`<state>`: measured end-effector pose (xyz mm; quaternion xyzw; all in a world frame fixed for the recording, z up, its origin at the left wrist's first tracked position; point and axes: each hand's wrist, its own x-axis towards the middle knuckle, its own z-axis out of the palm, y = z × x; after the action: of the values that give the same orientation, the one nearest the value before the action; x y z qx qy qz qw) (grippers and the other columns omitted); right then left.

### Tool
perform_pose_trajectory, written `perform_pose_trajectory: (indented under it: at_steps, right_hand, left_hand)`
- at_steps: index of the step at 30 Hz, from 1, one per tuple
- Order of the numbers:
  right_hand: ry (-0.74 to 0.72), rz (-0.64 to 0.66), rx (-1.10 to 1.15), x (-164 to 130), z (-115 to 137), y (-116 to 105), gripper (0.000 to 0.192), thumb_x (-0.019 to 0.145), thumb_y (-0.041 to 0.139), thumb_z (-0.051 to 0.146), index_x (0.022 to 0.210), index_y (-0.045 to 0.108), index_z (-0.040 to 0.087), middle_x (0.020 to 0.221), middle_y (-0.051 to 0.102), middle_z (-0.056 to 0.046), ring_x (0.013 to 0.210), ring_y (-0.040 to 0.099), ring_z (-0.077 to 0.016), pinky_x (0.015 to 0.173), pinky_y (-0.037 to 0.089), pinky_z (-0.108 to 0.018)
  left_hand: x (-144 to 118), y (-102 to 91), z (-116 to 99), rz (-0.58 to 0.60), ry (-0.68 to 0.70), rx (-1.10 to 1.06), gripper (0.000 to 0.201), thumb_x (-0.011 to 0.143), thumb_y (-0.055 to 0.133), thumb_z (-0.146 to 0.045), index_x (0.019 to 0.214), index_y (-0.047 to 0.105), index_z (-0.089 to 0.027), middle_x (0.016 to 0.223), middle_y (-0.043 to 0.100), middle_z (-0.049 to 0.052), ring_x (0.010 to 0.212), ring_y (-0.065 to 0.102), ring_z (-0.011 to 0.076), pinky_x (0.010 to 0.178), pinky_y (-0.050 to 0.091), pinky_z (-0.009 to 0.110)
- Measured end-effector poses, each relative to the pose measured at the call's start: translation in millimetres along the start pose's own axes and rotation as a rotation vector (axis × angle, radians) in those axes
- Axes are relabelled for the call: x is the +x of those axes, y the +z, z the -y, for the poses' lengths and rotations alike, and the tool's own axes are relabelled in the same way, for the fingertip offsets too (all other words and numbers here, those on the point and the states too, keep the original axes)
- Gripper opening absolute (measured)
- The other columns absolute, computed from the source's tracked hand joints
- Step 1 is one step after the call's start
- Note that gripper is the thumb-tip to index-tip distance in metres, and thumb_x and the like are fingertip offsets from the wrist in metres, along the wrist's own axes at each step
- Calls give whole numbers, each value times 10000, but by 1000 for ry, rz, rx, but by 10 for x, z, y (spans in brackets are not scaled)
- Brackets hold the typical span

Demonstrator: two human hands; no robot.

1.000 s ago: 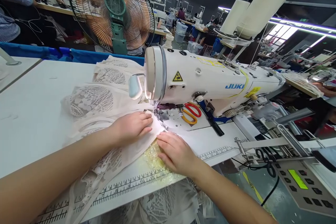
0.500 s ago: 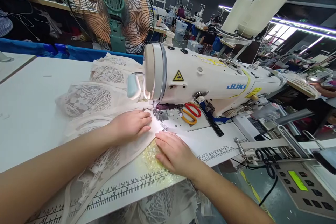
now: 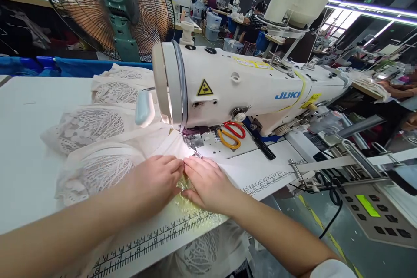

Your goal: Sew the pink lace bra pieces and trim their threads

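Observation:
A cream lace fabric piece (image 3: 97, 173) lies under the sewing machine head and runs toward me. My left hand (image 3: 159, 180) is closed on its edge, fingers curled and thumb tucked below. My right hand (image 3: 208, 182) meets it fingertip to fingertip, its fingers together pinching the same edge just in front of the needle area; its thumb rests lower, over a shiny yellowish patch (image 3: 187, 204) on the tabletop. The white sewing machine (image 3: 208, 87) stands right behind both hands. The fabric directly under the fingertips is hidden.
Red-and-orange-handled scissors (image 3: 230, 139) and a black-handled tool (image 3: 265, 150) lie on the machine bed. More lace pieces (image 3: 117, 91) are stacked at left. A fan (image 3: 124, 13) stands behind. A ruler strip (image 3: 156, 241) runs along the front edge; a control panel (image 3: 374, 208) is at right.
My left hand has drawn back from beside the needle toward me and now meets my right fingertips at the fabric edge. The fabric's near end has shifted. The view has swung right.

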<state>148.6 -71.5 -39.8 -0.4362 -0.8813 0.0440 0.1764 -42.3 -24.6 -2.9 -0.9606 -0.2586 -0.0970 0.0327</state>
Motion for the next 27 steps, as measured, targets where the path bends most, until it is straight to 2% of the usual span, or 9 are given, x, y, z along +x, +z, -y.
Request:
perform_pose_trajectory:
  at_steps: [2,4,6,10,15,18,23,27]
  right_hand:
    - [21,6,5,-5,9,7,515,897,543,432,1277,517,85,1385,480,-144,1320,394,-250,1102,333,-415]
    - [44,23,7,-9,18,3,513,902,536,439,1279,522,92,1409,454,-134,1334,373,-249,1112,314,-410]
    - [65,52,7,-8,30,-17,514,908,529,446,1284,523,94,1433,424,-122,1347,351,-252,1120,298,-408]
    - [86,127,-7,42,71,-92,551,901,553,460,1298,506,81,1450,398,-127,1356,324,-268,1108,303,-423]
    - [75,161,-100,194,132,-171,562,873,605,477,1241,534,58,1383,473,-162,1269,411,-296,985,410,-429]
    - [99,188,-126,291,171,-181,579,865,616,494,1220,547,43,1350,503,-170,1231,439,-296,940,434,-412]
    - [193,244,-128,410,253,-153,680,868,609,513,1307,481,10,1393,455,-184,1268,403,-295,982,408,-416]
    - [226,233,-122,442,267,-96,713,872,596,527,1339,450,8,1403,437,-200,1282,392,-304,992,402,-424]
  left_hand:
    - [-91,62,-97,-48,97,174,348,838,393,-97,918,731,-114,1085,689,159,940,637,276,778,524,399]
    - [-135,107,-82,-105,151,258,399,856,341,-49,975,720,-87,1137,673,163,974,634,276,779,519,401]
    - [-135,122,16,-124,188,246,409,897,319,-53,1020,706,-107,1162,671,124,987,634,249,777,517,377]
    - [-91,94,244,-91,233,180,405,949,303,-103,1096,675,-161,1195,664,61,984,635,205,764,515,337]
    - [-75,95,399,-141,248,131,405,959,292,-111,1105,667,-151,1168,678,61,967,639,198,786,516,329]
    - [-79,143,482,-107,241,94,396,963,304,-125,1148,650,-174,1190,667,60,1001,627,199,819,511,336]
    - [-67,225,629,-94,211,24,411,969,287,-149,1203,622,-193,1223,649,61,1057,601,202,870,493,351]
    - [-25,201,726,-60,232,30,410,971,284,-164,1206,619,-177,1217,652,69,1042,608,211,861,498,350]
